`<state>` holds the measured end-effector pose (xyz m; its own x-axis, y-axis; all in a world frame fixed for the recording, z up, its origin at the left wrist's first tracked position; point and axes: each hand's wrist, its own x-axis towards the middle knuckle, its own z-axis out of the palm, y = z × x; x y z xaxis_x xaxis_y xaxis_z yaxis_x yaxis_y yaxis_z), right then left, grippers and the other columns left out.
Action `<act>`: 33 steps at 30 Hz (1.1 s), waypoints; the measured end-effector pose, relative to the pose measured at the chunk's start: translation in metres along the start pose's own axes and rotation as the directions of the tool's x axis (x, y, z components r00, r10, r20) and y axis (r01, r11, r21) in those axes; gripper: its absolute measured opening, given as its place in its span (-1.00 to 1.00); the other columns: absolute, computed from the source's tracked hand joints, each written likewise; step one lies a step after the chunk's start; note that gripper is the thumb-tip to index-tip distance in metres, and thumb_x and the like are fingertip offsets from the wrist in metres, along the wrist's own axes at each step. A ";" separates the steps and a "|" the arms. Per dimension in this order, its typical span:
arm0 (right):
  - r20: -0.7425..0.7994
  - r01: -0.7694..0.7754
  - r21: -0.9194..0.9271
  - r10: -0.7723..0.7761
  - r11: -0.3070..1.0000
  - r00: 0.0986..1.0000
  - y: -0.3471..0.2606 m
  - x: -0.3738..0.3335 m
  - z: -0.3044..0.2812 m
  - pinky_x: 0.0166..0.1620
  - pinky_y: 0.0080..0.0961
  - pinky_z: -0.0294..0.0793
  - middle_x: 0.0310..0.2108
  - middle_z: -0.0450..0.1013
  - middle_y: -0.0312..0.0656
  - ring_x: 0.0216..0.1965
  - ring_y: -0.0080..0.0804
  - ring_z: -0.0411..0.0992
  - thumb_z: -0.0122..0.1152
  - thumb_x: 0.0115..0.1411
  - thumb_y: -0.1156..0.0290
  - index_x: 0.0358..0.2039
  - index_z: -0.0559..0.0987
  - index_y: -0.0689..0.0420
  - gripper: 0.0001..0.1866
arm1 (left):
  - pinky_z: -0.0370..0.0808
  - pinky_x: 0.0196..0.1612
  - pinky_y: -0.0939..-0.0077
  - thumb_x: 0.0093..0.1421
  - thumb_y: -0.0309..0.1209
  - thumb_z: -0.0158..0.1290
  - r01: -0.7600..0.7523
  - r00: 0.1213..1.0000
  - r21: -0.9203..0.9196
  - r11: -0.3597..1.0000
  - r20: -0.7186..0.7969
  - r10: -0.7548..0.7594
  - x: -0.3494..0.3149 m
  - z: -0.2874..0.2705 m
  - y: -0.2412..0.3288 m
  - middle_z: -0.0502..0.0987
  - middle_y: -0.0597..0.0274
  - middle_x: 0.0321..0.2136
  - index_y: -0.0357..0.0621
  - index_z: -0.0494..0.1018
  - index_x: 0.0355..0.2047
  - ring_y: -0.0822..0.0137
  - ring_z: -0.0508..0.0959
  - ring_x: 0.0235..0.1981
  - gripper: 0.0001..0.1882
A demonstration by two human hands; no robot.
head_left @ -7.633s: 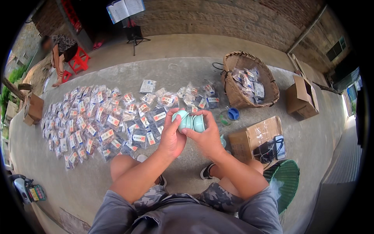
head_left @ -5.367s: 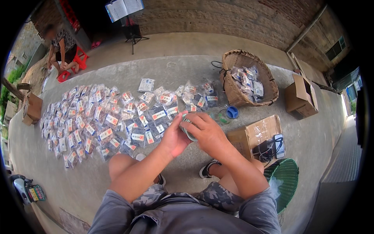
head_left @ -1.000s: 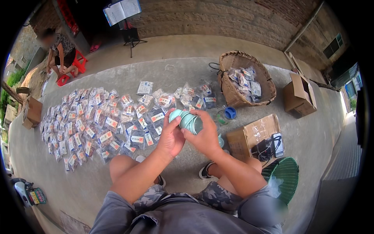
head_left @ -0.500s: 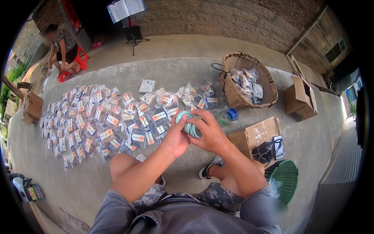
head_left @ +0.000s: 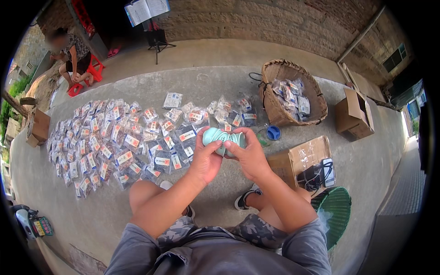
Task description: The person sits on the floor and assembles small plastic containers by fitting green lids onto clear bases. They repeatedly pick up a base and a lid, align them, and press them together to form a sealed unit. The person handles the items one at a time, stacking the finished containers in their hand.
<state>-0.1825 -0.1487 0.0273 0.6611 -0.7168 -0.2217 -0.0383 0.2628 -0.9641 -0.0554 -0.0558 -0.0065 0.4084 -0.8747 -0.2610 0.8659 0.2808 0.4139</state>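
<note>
Both my hands hold a mint-green, rounded object (head_left: 223,135) with several rim-like ridges, in front of my body above the ground. It lies sideways, and its exact kind is hard to tell. My left hand (head_left: 207,158) closes round its left end, thumb along the near side. At the other end my right hand (head_left: 249,156) grips it, with the thumb pressed near the middle. Just beyond and to the left of my hands lie many clear packets (head_left: 123,158) with white-and-orange labels, spread over the concrete.
A woven basket (head_left: 275,112) with packets stands at the far right. Near it are a blue-topped jar (head_left: 273,133), an open carton (head_left: 354,114) and a taped box (head_left: 284,162) bearing a phone (head_left: 327,172). A green basket (head_left: 341,215) stands by my right leg. A person (head_left: 75,55) sits at the far left.
The green object has turned from tilted to nearly level. My right hand has shifted from over its top to its right end, thumb now on the near side. The seated person has raised an arm.
</note>
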 end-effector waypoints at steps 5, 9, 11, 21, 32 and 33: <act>0.019 -0.196 0.405 0.206 0.893 0.978 -0.003 -0.008 0.008 -0.03 -0.19 0.74 0.19 0.28 -0.16 0.13 -0.28 0.46 0.47 0.30 0.27 0.11 0.29 0.00 -0.45 | 0.37 0.36 0.09 0.16 -0.64 0.20 -0.116 0.990 0.118 0.986 0.090 0.105 -0.006 0.010 -0.003 0.40 0.11 0.20 0.21 0.17 0.25 0.18 0.42 0.26 -0.27; 0.039 -0.216 0.478 0.225 0.851 0.974 -0.013 -0.017 0.012 -0.06 -0.15 0.73 0.16 0.37 -0.14 0.13 -0.29 0.47 0.48 0.28 0.30 0.13 0.34 0.01 -0.46 | 0.31 0.40 0.16 0.16 -0.68 0.21 -0.136 0.979 0.206 0.969 0.179 0.100 -0.011 0.013 0.000 0.37 0.12 0.23 0.18 0.15 0.26 0.19 0.39 0.28 -0.24; 0.074 -0.239 0.473 0.232 0.848 0.970 -0.016 -0.018 0.006 -0.08 -0.17 0.73 0.13 0.40 -0.14 0.13 -0.31 0.47 0.50 0.25 0.36 0.12 0.35 0.01 -0.45 | 0.31 0.39 0.17 0.20 -0.60 0.25 -0.142 0.975 0.234 0.962 0.202 0.095 -0.010 0.012 0.000 0.36 0.14 0.24 0.17 0.15 0.27 0.19 0.39 0.28 -0.26; 0.313 0.609 -0.588 -0.545 0.532 0.778 -0.019 -0.008 -0.003 0.13 -0.11 0.51 0.10 0.44 -0.03 0.06 0.17 0.45 0.50 -0.11 0.61 0.05 0.50 0.09 -0.35 | 0.38 0.34 0.15 0.42 -0.02 0.14 0.061 0.995 0.080 0.995 0.073 -0.067 0.002 0.007 0.000 0.44 0.19 0.16 0.06 0.23 0.31 0.22 0.43 0.23 -0.40; 0.120 0.464 -0.617 -0.506 0.636 0.854 -0.010 -0.010 0.006 0.18 -0.10 0.44 0.08 0.34 0.04 0.13 0.17 0.39 0.67 -0.12 0.46 0.08 0.41 0.15 -0.24 | 0.51 0.27 0.20 0.31 -0.17 0.31 0.061 0.998 0.093 0.994 -0.022 -0.059 0.003 -0.005 -0.012 0.49 0.24 0.10 0.11 0.32 0.26 0.24 0.51 0.16 -0.40; 0.045 0.403 -0.599 -0.473 0.692 0.880 -0.006 -0.011 0.008 0.17 -0.10 0.43 0.08 0.34 0.05 0.11 0.16 0.39 0.67 -0.12 0.44 0.08 0.42 0.16 -0.24 | 0.52 0.27 0.21 0.32 -0.23 0.30 0.047 0.999 0.099 0.994 -0.005 -0.046 0.002 -0.002 -0.010 0.50 0.24 0.09 0.12 0.32 0.26 0.24 0.51 0.16 -0.43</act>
<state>-0.1831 -0.1372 0.0368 0.6334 -0.7261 0.2678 -0.2092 -0.4938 -0.8441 -0.0626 -0.0598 -0.0135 0.3694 -0.8847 -0.2845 0.8512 0.1993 0.4855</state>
